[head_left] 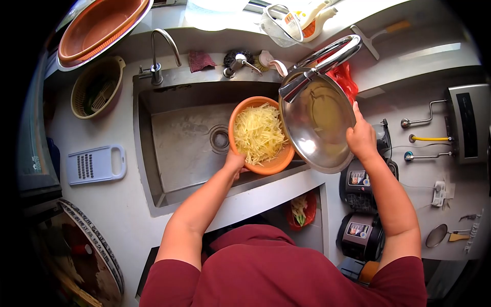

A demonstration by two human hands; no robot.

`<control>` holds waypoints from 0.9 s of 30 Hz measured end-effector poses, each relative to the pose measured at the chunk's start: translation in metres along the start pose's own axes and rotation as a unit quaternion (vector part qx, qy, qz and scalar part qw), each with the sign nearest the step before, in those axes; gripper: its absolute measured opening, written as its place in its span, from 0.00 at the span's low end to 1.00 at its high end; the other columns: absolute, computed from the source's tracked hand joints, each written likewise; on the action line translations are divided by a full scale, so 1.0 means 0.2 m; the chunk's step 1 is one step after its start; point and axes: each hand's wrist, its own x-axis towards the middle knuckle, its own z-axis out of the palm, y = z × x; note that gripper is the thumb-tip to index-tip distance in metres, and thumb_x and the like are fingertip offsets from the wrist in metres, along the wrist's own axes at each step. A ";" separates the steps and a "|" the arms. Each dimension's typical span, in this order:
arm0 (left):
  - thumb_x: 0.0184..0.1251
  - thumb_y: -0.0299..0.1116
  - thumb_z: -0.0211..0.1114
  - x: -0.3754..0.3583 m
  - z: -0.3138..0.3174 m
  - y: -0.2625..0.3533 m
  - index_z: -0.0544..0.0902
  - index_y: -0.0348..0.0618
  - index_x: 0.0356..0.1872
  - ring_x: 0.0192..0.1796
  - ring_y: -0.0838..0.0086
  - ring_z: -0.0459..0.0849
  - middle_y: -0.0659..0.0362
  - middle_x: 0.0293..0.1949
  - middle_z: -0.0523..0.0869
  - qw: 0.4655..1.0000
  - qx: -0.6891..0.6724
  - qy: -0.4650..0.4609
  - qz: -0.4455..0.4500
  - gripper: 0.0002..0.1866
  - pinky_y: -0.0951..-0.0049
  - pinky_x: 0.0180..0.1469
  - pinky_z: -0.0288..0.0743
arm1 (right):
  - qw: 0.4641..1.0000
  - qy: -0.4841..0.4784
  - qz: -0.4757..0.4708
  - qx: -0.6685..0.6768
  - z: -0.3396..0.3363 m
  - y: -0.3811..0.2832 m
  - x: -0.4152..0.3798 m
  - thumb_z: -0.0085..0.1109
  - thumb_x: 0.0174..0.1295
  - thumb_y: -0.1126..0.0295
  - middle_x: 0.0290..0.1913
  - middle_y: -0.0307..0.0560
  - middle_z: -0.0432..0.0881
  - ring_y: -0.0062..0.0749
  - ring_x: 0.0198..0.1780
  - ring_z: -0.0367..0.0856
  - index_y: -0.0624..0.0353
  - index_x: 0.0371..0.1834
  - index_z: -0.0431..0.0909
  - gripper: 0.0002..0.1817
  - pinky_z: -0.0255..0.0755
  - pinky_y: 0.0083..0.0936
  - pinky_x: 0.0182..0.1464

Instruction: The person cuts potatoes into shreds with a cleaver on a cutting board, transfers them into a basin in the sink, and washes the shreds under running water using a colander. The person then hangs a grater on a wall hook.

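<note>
My left hand [237, 163] grips the near rim of an orange colander [279, 162], tilted over the right part of the sink [179, 148]. Pale yellow shredded potato [260, 133] fills it. On the right, my right hand [362, 135] clasps the edge of a metal basin [319, 123], which is tipped toward the colander, its rim right beside it. Some yellowish liquid shows in the basin. The chrome faucet [312, 77] overlaps the basin's upper left side in this view.
A grater [97, 165] lies on the left counter, below a beige basket [98, 87]. Behind the sink stand a small tap [156, 71], a reddish cloth [201, 60] and a scrubber. Two dark appliances [359, 235] sit at the right. Orange basins [102, 28] rest at the upper left.
</note>
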 end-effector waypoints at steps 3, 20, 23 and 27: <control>0.61 0.21 0.47 0.00 -0.01 0.00 0.62 0.54 0.63 0.33 0.65 0.87 0.53 0.46 0.82 1.000 -0.007 0.000 0.006 0.27 0.68 0.22 0.84 | 1.000 0.022 -0.009 0.011 0.01 0.03 -0.02 0.51 0.51 0.73 0.37 0.62 0.81 0.58 0.40 0.80 0.60 0.72 0.54 0.40 0.72 0.48 0.45; 0.62 0.22 0.48 -0.60 -0.60 0.13 0.60 0.47 0.64 0.42 0.61 0.86 0.49 0.50 0.80 0.973 -0.080 0.207 0.061 0.27 0.65 0.29 0.85 | 0.655 -0.093 0.300 0.687 0.77 0.70 -0.24 0.53 0.42 0.79 0.29 0.49 0.78 0.37 0.30 0.78 0.71 0.33 0.75 0.12 0.73 0.34 0.35; 0.62 0.22 0.48 -0.71 -0.64 0.16 0.60 0.47 0.64 0.44 0.59 0.86 0.49 0.52 0.79 0.961 -0.109 0.237 0.093 0.27 0.61 0.32 0.87 | 0.608 -0.119 0.314 0.719 0.88 0.69 -0.26 0.53 0.42 0.79 0.28 0.48 0.77 0.38 0.30 0.78 0.70 0.31 0.75 0.11 0.73 0.34 0.36; 0.62 0.23 0.48 -0.83 -0.68 0.16 0.61 0.46 0.64 0.40 0.59 0.86 0.49 0.50 0.80 0.953 -0.152 0.237 0.113 0.27 0.65 0.27 0.86 | 0.615 -0.137 0.303 0.715 1.01 0.62 -0.21 0.53 0.44 0.79 0.31 0.50 0.79 0.39 0.32 0.79 0.73 0.35 0.75 0.13 0.74 0.34 0.38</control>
